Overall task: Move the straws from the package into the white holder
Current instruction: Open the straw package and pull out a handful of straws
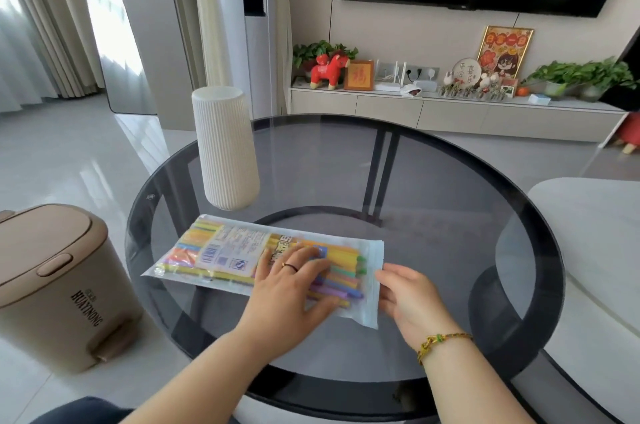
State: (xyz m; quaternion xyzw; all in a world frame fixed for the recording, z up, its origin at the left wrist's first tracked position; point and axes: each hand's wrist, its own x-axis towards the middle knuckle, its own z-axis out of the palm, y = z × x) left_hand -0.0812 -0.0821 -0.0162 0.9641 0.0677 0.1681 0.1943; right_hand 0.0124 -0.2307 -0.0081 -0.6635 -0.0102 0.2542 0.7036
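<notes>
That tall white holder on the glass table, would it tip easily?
Likely: the white holder is tall and narrow, so a nudge near its rim could topple it. On the smooth glass table it may slide. Looks rigid, perhaps breakable.
</notes>
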